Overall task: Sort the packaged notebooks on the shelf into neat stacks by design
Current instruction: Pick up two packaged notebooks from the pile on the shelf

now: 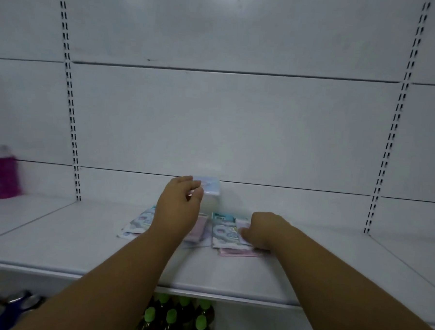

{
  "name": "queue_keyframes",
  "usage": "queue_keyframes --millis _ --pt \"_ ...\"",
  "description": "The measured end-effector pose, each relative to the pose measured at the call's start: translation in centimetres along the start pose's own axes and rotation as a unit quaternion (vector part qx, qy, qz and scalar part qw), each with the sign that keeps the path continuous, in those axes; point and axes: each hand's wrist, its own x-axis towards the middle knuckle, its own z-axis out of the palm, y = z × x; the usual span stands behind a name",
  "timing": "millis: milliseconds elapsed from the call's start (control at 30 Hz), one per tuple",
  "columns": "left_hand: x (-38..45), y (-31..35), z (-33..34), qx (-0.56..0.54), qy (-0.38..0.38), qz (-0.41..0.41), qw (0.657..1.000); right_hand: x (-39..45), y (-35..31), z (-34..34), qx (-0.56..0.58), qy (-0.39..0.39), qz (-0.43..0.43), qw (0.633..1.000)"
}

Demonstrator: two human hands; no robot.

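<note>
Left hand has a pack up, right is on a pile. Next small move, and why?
Probably lower the pale blue pack, held up in the left hand, onto a matching pile. The right hand presses the right pile; the left pile lies skewed.

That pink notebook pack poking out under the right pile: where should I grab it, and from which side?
Take the pink notebook pack by its exposed near edge, coming from the shelf front. It lies flat on the shelf with only that strip showing; the cloud-print pack and the right hand cover the rest. Probably slide it toward you first, then pinch.
</note>
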Motion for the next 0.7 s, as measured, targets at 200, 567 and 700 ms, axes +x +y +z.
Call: queue_keyframes --millis 200,567,700 --pt "-1.4 -0.1 -0.3 -0.095 0.025 -0.114 0.989 0.8 -1.5 0.9 0.026 0.001 0.044 0.999" --pt "-1.1 -0.4 -0.3 -0.357 0.041 -0.241 0.901 0.6 -1.1 -0.5 0.251 0.142 0.047 0.956" --pt "-0.6 0.6 0.9 -0.375 0.017 -0.227 0.899 -2.2 -0.3 -2.6 0.377 0.264 0.054 0.886"
